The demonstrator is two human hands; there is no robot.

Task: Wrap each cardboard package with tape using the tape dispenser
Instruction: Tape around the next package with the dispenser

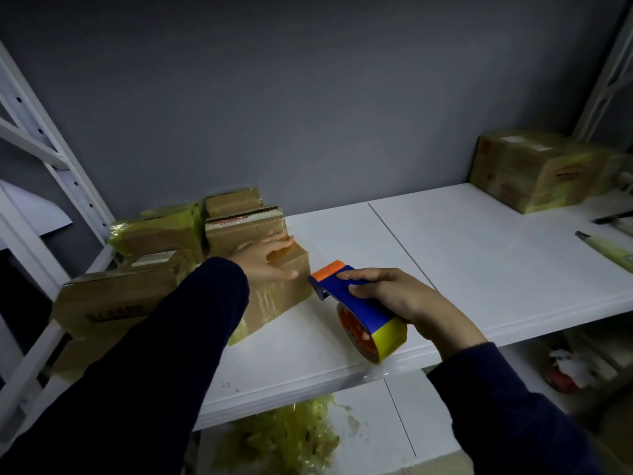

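More taped packages [239, 231] stand close together behind the left hand [265, 257] and to its left, crowding that end of the white shelf [462, 255]. Far beyond the right hand [400, 299] a larger package [534, 169] sits alone. Crumpled yellow tape scraps [287, 437] lie on the lower shelf, below both hands. The left hand rests flat, fingers straight, on top of the nearest cardboard package [281, 296]. The right hand grasps the blue tape dispenser [359, 308] just beside this package – if its orange tip touches, I cannot tell.

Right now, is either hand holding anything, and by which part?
The right hand grips the tape dispenser by its blue handle. The left hand only rests on a cardboard package.
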